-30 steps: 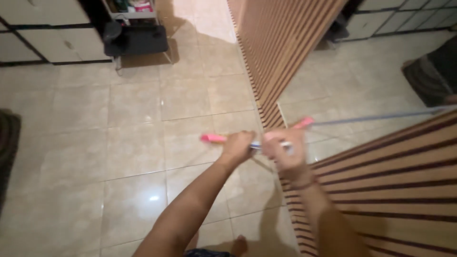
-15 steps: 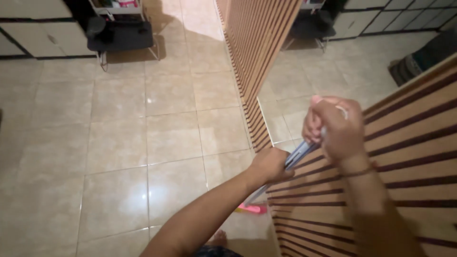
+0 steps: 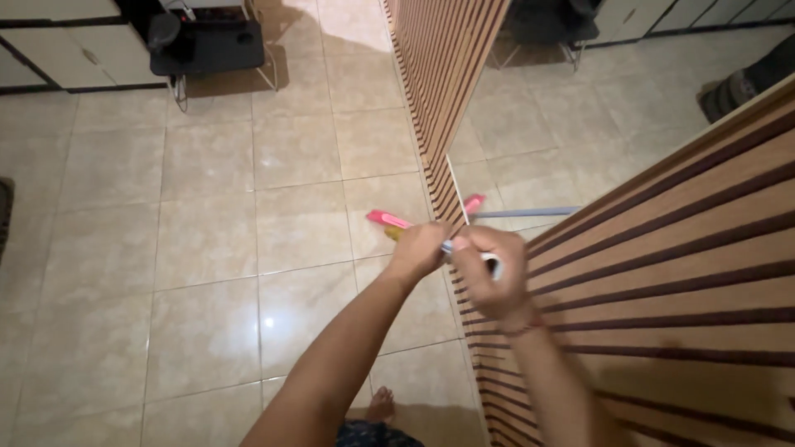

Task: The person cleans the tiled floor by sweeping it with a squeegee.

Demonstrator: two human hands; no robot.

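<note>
Fingers of left hand curled tight around the handle of a pink-headed mop, centre of frame. Fingers of right hand wrapped round the same metal handle, just right of the left, the two hands touching. Pink head lies low over the tiled floor, beside the slatted wooden panel. Black chair upper left.

We reach both bare forearms forward and bring them together ahead of us. Our left hand is curled in a closed grip, touching our right hand, whose fingers fold inward, wrist bent.
</note>
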